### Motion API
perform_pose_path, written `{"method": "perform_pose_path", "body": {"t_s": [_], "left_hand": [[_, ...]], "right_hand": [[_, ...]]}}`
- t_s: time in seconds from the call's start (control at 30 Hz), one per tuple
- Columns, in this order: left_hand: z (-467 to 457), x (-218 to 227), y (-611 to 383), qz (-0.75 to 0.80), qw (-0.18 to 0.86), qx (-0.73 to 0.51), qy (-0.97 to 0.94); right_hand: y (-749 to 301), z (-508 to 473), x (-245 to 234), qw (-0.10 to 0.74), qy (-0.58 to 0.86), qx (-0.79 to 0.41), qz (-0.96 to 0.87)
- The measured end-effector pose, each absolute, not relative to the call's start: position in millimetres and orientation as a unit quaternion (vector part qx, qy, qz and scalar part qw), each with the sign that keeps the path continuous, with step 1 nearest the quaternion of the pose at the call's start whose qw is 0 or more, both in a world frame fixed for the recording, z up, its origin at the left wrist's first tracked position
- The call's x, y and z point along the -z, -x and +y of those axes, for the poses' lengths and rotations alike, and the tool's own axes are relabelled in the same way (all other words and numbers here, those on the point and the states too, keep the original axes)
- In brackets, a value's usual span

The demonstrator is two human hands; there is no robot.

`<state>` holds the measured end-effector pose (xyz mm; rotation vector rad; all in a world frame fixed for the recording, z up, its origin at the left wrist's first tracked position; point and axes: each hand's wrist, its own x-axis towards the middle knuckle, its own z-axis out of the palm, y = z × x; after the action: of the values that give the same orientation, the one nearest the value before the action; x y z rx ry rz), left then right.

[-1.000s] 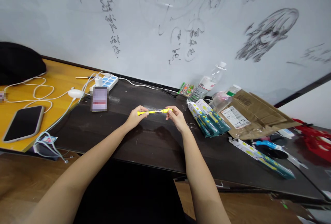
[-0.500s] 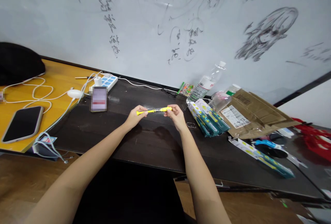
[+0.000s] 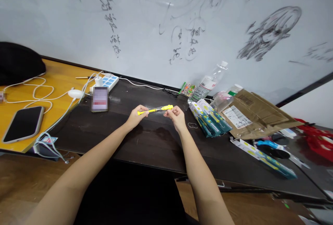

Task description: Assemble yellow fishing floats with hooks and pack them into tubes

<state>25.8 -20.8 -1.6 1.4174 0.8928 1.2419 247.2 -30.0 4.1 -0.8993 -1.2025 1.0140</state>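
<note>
A slim, pen-shaped yellow-and-black tool (image 3: 155, 109) is held nearly level above the dark desk, its right end slightly higher. My left hand (image 3: 136, 117) pinches its left end between thumb and fingertips. At the yellow right end, my right hand (image 3: 177, 117) has its thumb and fingers closed together, lightly gripping the tool's underside. Most of the tool's length shows between the two hands. Its exact kind is too small to make out.
Right of my hands lie teal-and-yellow boxes (image 3: 210, 119), a water bottle (image 3: 206, 84), a brown parcel bag (image 3: 257, 112) and another long box (image 3: 267, 159). On the left are a phone (image 3: 23, 123), a power strip (image 3: 110, 82) and loose cables. A whiteboard (image 3: 135, 37) stands behind.
My right fingers have shifted slightly lower on the tool's right end, so more of its yellow tip shows. The tool looks slightly turned. My left hand stays in place.
</note>
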Motion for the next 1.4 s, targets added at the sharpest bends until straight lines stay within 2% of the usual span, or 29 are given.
{"method": "perform_pose_path", "body": {"t_s": [0.8,1.1,1.4], "left_hand": [[-23.9,-1.4,-27.6,0.371,0.511,-0.513,-0.581],[-22.0,0.7,-28.4,0.363,0.539,-0.506,-0.567],[-23.2,0.0,-27.9,0.353,0.544,-0.508,-0.567]], "right_hand": [[-243.6,-30.6,-6.8,0.655,0.389,-0.426,-0.488],[-243.1,-33.0,-11.9,0.645,0.353,-0.472,-0.487],[-240.6,-33.1,-11.3,0.665,0.367,-0.447,-0.473]]}}
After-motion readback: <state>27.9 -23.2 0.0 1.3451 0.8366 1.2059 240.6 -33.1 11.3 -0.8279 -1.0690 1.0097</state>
